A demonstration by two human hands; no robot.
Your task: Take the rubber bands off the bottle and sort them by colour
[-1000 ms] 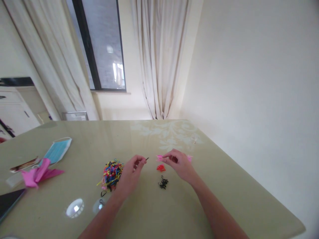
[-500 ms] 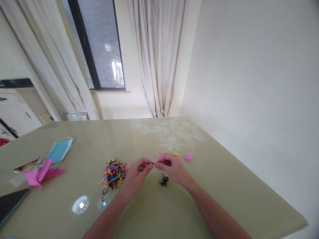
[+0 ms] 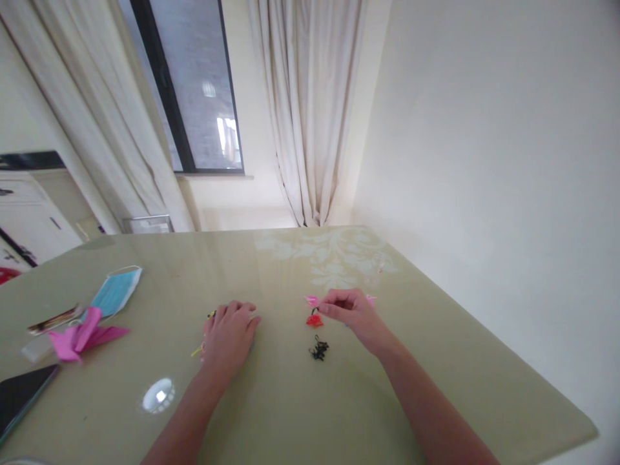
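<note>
My left hand (image 3: 229,339) lies palm down over the pile of small coloured rubber bands (image 3: 196,352), its fingers slightly spread and curved. Most of that pile is hidden under it; yellow and pink bits poke out at its left. With thumb and index finger pinched, my right hand (image 3: 352,316) has a small black rubber band (image 3: 314,310) at its fingertips, just above a red bunch of bands (image 3: 314,321). Nearer to me sits a little heap of black rubber bands (image 3: 319,349). Pink bands (image 3: 311,300) show behind the right fingertips.
On the left lie a pink folded-paper piece (image 3: 82,336), a blue face mask (image 3: 116,294) and a dark flat device (image 3: 24,394). A lamp reflection shines in the glossy tabletop (image 3: 271,413). The wall (image 3: 508,194) runs along the table's right side.
My hands have parted: the left moved left onto the coloured pile, while the right shifted slightly right. The red bunch now shows below the right fingertips.
</note>
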